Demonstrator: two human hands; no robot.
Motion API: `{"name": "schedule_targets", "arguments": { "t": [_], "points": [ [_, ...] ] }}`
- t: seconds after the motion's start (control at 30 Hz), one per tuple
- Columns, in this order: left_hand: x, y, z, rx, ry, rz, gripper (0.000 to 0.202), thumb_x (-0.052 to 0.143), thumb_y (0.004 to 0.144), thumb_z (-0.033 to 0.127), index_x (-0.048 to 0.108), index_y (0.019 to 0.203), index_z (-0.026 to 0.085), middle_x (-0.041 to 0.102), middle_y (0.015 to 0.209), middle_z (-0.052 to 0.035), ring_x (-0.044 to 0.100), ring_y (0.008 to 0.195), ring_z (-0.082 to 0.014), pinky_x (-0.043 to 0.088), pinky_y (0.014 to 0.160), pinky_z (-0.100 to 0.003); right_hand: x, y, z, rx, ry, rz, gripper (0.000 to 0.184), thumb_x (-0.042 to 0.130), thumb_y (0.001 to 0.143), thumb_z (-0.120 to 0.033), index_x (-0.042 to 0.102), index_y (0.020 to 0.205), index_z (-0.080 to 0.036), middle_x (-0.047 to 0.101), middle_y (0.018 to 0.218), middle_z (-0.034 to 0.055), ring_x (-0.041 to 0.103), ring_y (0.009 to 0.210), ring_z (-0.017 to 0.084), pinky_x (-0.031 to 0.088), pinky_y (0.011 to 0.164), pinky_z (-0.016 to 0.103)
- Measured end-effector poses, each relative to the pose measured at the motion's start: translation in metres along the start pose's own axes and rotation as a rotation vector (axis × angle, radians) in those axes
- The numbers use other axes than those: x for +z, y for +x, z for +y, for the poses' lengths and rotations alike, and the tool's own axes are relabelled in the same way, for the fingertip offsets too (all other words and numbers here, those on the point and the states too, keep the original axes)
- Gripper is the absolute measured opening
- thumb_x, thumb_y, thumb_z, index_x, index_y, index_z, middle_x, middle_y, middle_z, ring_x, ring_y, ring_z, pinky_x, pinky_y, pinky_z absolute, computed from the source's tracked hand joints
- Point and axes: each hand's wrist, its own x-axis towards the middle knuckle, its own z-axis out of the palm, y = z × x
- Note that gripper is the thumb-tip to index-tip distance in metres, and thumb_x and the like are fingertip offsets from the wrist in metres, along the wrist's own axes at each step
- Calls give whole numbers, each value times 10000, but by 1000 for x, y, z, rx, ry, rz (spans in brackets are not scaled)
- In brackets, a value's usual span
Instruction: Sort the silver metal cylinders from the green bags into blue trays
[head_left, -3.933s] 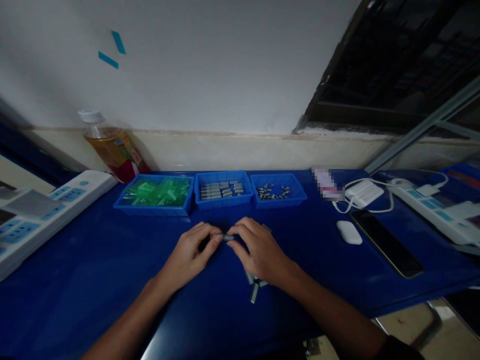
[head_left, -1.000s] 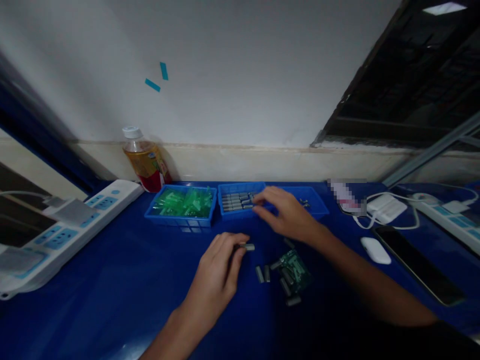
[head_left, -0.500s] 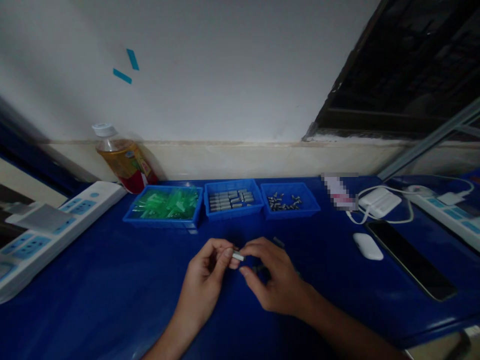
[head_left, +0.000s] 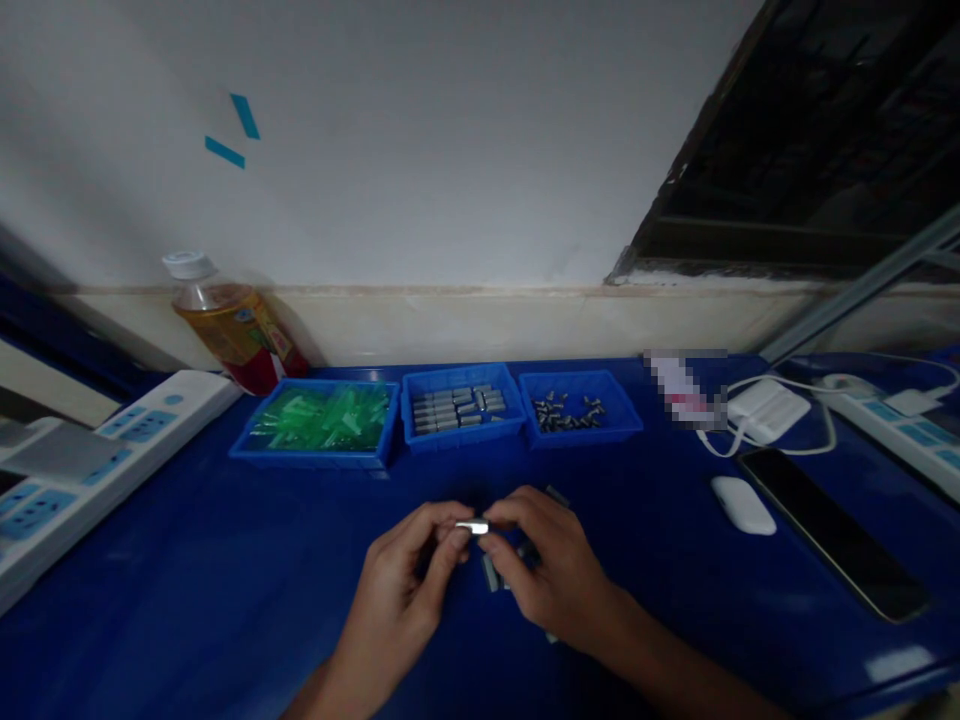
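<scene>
A short, shiny metal standoff (head_left: 474, 527) is held level between my two hands above the blue table. My left hand (head_left: 405, 580) pinches its left end between thumb and forefinger. At the other end, the thumb and forefinger of my right hand (head_left: 551, 560) close on the tip; whether a small screw sits there is hidden by the fingers. More grey metal pieces (head_left: 490, 573) lie on the table under and beside my right hand, partly covered by it.
Along the wall stand blue trays: one with green plastic pieces (head_left: 322, 415), one with metal standoffs (head_left: 442, 412), one with small screws (head_left: 551, 412). A drink bottle (head_left: 236, 325) and power strip (head_left: 112, 465) are left; a white case (head_left: 742, 504) and phone (head_left: 832, 535) right.
My right thumb and forefinger have closed in on the standoff's right end. The standoff now lies more level and sits slightly lower in view. The camera view has shifted a little.
</scene>
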Motion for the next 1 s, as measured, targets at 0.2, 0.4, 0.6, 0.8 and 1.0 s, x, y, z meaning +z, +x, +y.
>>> {"name": "schedule_targets", "arguments": {
  "t": [0.2, 0.4, 0.6, 0.8, 1.0],
  "points": [
    [-2, 3, 2, 16, 120, -18, 360, 413, 938, 337, 574, 666, 165, 543, 587, 8, 543, 547, -109, 416, 541, -202, -2, 1, -3, -70, -7, -109, 128, 529, 871, -161, 524, 988, -213, 628, 864, 31, 599, 794, 143, 473, 711, 257],
    [0, -2, -5, 41, 63, -57, 232, 488, 907, 256, 512, 1134, 220, 650, 893, -9, 630, 801, -128, 499, 710, -212, 0, 1, 5, 35, -85, -49, 31, 540, 858, -205, 563, 837, -200, 607, 732, 20, 567, 685, 154, 427, 641, 295],
    [-1, 2, -5, 146, 137, -42, 92, 498, 894, 206, 584, 925, 209, 641, 811, -9, 618, 729, -125, 492, 664, -200, 1, 0, 8, 10, -35, -108, 27, 538, 858, -205, 566, 857, -208, 601, 700, 13, 566, 671, 149, 435, 611, 276],
    [-4, 4, -1, 99, 135, -74, 270, 412, 944, 273, 569, 745, 180, 601, 669, 4, 590, 617, -105, 444, 584, -184, -1, -1, 1, -32, -28, -128, 210, 568, 833, -166, 521, 1027, -232, 631, 846, 21, 587, 768, 153, 470, 685, 285],
    [-5, 2, 0, 56, 175, -109, 348, 331, 970, 318, 573, 756, 188, 612, 692, -7, 599, 665, -130, 450, 622, -226, -8, 6, 4, -83, -67, -60, 115, 598, 815, -175, 553, 912, -218, 624, 773, 13, 572, 705, 155, 449, 650, 303]
  ]
}}
